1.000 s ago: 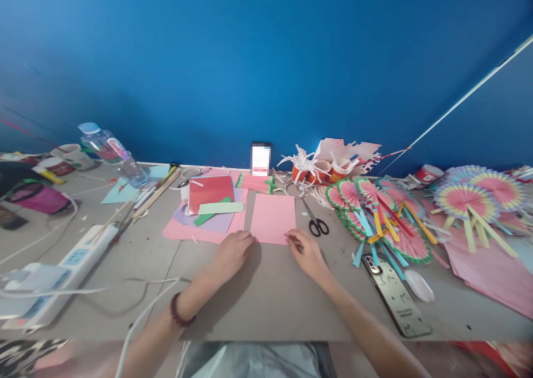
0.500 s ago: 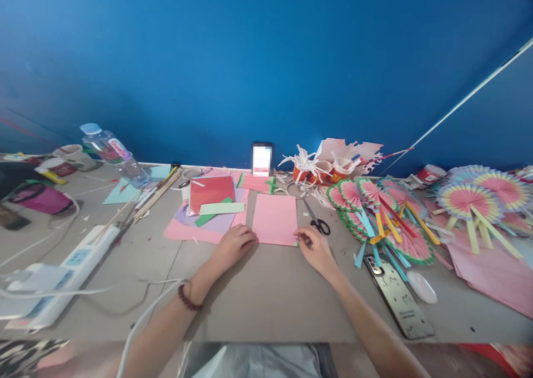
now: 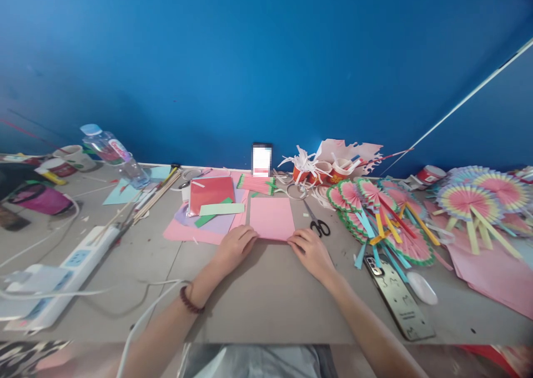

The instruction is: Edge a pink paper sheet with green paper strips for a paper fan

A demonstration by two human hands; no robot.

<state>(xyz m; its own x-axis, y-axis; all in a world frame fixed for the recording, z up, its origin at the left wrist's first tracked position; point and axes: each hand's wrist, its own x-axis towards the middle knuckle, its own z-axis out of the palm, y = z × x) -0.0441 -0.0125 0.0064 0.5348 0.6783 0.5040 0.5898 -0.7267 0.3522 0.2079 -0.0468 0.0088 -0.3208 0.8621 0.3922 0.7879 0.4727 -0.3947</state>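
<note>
A square of pink paper lies in front of me, with a thin bit of green showing at its far left corner. My left hand is closed at the paper's near left corner, thumb and fingers pinching the edge. At the near right corner, my right hand pinches the same edge, which looks slightly raised off the table. Black-handled scissors rest just beyond my right hand. Left of the paper, light and dark green strips lie over a red packet and larger coloured sheets.
Folded paper fans, a patterned phone and a white mouse lie to the right. Paper cups with white strips stand by the blue wall, near a lit screen. On the left are a power strip and a tilted bottle.
My right hand has shifted slightly left and its fingers have straightened along the near edge. The paper has moved a little left and looks shorter front to back. My left hand has barely moved.
</note>
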